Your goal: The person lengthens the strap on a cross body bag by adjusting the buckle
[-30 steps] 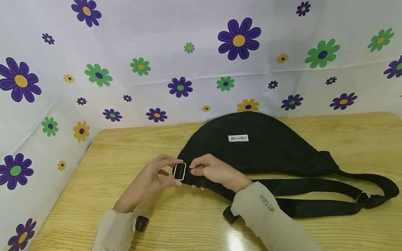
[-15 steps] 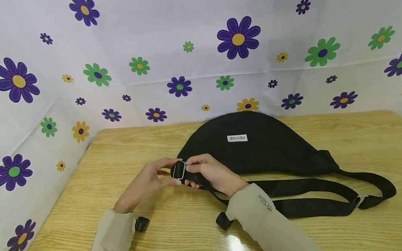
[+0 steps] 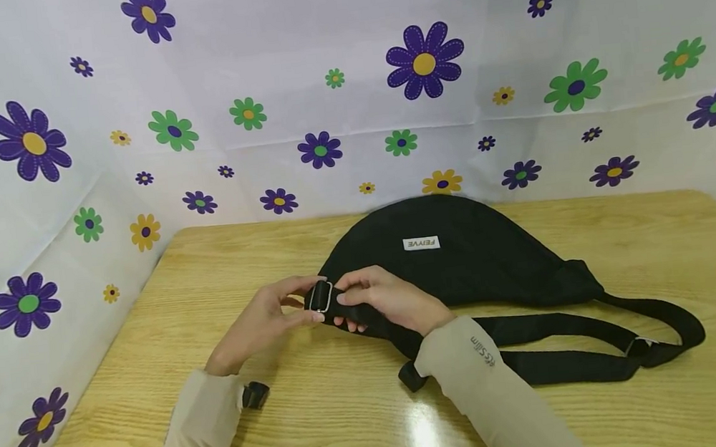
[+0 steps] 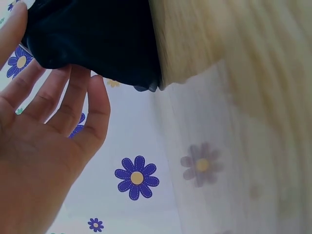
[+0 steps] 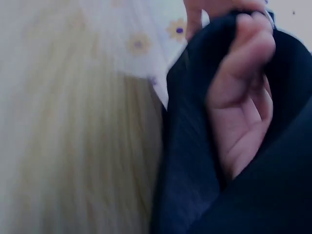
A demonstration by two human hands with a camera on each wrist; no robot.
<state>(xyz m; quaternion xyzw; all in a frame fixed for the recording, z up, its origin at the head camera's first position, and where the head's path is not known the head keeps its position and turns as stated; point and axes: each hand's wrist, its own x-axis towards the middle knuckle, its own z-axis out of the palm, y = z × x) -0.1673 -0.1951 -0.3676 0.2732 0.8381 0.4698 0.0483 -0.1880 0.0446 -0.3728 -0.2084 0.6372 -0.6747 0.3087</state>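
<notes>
A black waist bag (image 3: 465, 263) with a small white label lies on the table. At its left end, my left hand (image 3: 264, 322) pinches a silver metal buckle (image 3: 321, 297), thumb below and forefinger above. Close on the buckle's right side, my right hand (image 3: 394, 299) pinches the black strap (image 3: 374, 323), which runs through the buckle. In the left wrist view, the fingers of the left hand (image 4: 53, 122) reach up to the black fabric. The right wrist view shows the right hand (image 5: 241, 92) with curled fingers among folds of the strap.
The strap's loop (image 3: 560, 373) trails to the right over the wooden table (image 3: 325, 421), with a second metal slider (image 3: 640, 345) on it. A black strap end (image 3: 411, 375) lies by the right sleeve. Flower-printed cloth (image 3: 347, 109) hangs behind and at the left.
The buckle has tilted between my left fingers. My right hand drew in close to the buckle, then shifted slightly right, and the strap beneath it has moved with it.
</notes>
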